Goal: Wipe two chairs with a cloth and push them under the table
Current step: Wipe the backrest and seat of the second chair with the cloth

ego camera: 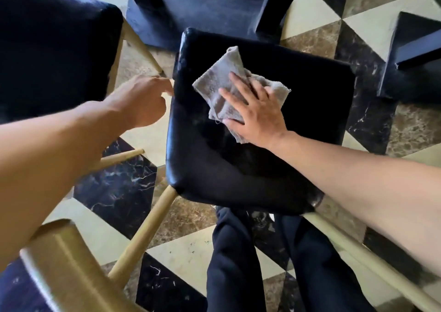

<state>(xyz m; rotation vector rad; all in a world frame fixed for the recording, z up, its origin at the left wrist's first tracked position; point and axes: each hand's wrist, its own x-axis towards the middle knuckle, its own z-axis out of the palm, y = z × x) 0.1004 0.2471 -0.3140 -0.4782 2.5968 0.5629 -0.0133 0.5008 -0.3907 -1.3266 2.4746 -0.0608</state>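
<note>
The floor [191, 247] is made of shiny stone tiles shaped like triangles. Some tiles are cream, some are brown with light specks, and some are black with thin white lines like cracks. A black tile with white lines [117, 187] lies toward the left side of the floor. A brown tile [415, 130] lies at the right side. At the bottom of the floor stand the person's two legs in dark trousers [238, 264], close side by side.
</note>
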